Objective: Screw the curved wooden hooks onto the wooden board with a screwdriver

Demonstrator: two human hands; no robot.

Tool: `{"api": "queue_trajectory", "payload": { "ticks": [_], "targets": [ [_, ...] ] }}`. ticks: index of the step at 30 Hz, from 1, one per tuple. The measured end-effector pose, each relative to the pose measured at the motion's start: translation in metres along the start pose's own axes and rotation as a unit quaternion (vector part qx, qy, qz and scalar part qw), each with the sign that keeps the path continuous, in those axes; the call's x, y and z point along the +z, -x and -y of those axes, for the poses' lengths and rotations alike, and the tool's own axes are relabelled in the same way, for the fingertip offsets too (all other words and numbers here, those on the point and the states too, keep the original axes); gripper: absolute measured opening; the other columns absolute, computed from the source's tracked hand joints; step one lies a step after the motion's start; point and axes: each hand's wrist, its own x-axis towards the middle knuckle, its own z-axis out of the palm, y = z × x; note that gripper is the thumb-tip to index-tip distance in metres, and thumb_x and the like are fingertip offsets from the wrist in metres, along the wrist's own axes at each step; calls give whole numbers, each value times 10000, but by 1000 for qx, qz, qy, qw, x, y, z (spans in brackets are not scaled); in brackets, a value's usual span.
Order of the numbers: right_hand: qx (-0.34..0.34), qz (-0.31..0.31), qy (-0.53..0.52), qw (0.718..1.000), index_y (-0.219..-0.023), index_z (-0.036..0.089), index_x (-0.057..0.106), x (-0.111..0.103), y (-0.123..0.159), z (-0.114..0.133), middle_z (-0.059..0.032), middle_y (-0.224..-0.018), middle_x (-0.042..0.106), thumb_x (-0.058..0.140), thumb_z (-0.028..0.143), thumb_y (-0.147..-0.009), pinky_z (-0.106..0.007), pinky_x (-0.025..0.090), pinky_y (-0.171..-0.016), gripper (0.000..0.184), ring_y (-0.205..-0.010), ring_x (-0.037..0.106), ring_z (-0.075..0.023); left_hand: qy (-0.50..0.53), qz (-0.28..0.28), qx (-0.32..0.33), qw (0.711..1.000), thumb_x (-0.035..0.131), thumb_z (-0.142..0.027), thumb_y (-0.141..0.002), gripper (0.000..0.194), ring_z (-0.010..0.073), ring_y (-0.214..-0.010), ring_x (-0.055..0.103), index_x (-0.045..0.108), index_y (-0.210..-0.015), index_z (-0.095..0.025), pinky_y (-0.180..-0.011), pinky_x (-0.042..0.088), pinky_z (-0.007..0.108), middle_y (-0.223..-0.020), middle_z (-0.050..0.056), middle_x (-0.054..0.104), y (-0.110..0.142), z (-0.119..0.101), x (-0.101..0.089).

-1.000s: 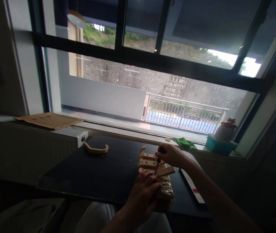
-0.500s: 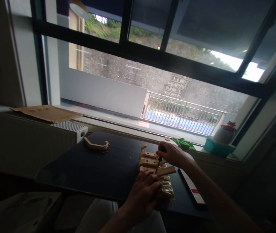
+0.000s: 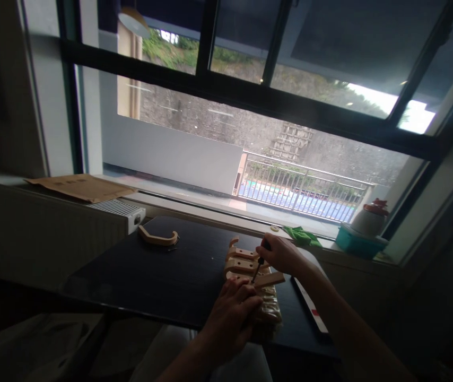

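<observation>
Head view, from left to right: a flat brown cardboard sheet [image 3: 81, 187] lies on the sill at the middle left, above a white ribbed radiator [image 3: 120, 210]. The dark rectangular desk [image 3: 163, 281] fills the lower centre, and a single curved light-wood hook [image 3: 158, 237] rests alone near its far left edge, well apart from the hands. The left hand [image 3: 230, 317] sits at the bottom centre, its fingers [image 3: 246, 297] curled down and pressing on the near end of the stack of light-wood hook pieces [image 3: 246, 265], which lies on the desk in the lower middle of the frame. Just right of it, the right hand [image 3: 284, 254] has its fingers closed round the dark handle of a small black screwdriver [image 3: 259, 263], whose tip points down onto the wood. A white strip with a red mark [image 3: 310, 307] lies on the desk beside the right forearm. On the sill at the right are a green cloth [image 3: 302, 235] and a teal tub [image 3: 359, 241]. Compared with half a second ago, both hands keep the same hold; the whole scene sits slightly further left and higher in the frame.
</observation>
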Motion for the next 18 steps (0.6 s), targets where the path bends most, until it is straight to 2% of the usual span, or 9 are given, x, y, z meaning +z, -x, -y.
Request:
{"api": "queue_trajectory", "payload": {
  "ticks": [5, 10, 18],
  "targets": [
    [-36, 17, 3, 999, -835, 216, 590, -10, 2, 3, 0, -703, 612, 528, 381, -775, -238, 271, -530, 186, -587, 468, -123, -3, 0, 5, 1000, 578, -85, -698, 459, 237, -1235, 347, 534, -1121, -257, -1099, 166, 409, -1199, 16, 524, -1, 1, 1],
    [-78, 34, -9, 996, -859, 221, 583, -12, 4, 4, 25, -677, 593, 502, 320, -797, -226, 271, -530, 142, -572, 460, -103, -8, -3, 13, 1000, 560, -77, -708, 442, 243, -1232, 349, 536, -1114, -250, -1097, 168, 424, -1202, 24, 522, -2, 4, 3],
    [-47, 8, -5, 999, -822, 189, 562, 3, -7, 3, -21, -709, 606, 457, 378, -846, -239, 285, -547, 218, -619, 494, -129, -44, 32, 5, 999, 553, -73, -715, 467, 244, -1254, 324, 510, -1145, -247, -1112, 150, 448, -1229, 23, 504, -4, 0, -1]
  ]
}}
